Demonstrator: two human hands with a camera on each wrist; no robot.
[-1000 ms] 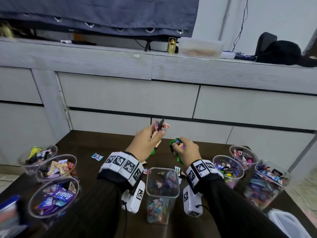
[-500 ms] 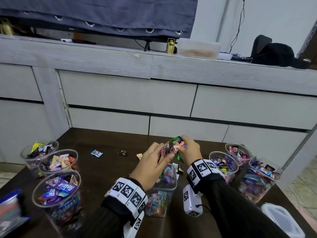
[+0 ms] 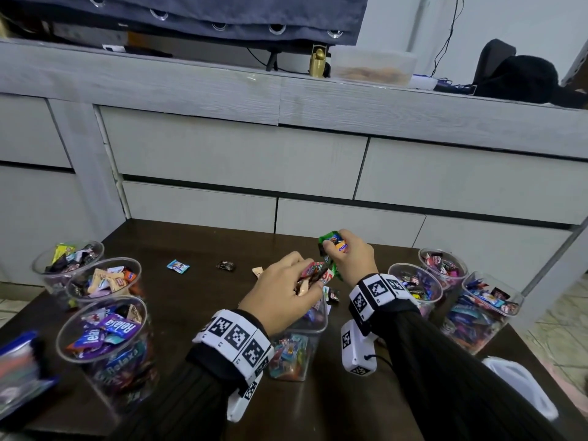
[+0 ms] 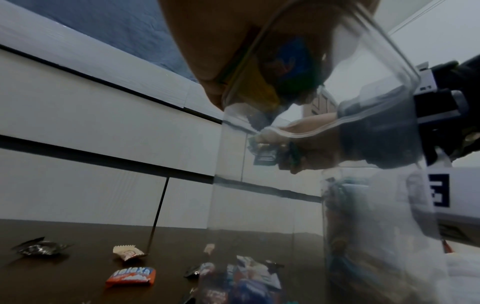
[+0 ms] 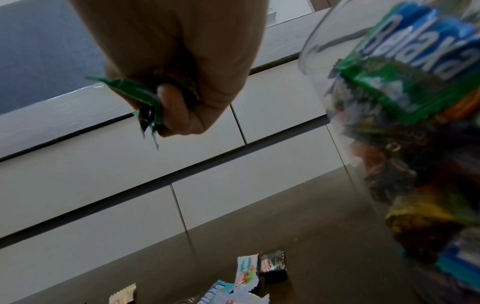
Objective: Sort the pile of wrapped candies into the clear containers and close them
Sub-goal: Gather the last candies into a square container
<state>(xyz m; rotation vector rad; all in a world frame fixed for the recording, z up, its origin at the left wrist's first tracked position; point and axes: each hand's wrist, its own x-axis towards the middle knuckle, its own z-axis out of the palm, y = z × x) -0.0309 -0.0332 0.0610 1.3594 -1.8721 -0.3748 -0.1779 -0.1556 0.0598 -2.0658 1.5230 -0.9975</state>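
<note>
Both hands clutch candies: left hand (image 3: 280, 294) over the square container (image 3: 313, 326), right hand (image 3: 353, 259) fisted beside it

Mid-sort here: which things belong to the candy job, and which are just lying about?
Job:
left hand holding candies
right hand holding candies
square container
round containers
loose candies
white lid

Lying about:
gold figurine
shelf tub
black bag
</note>
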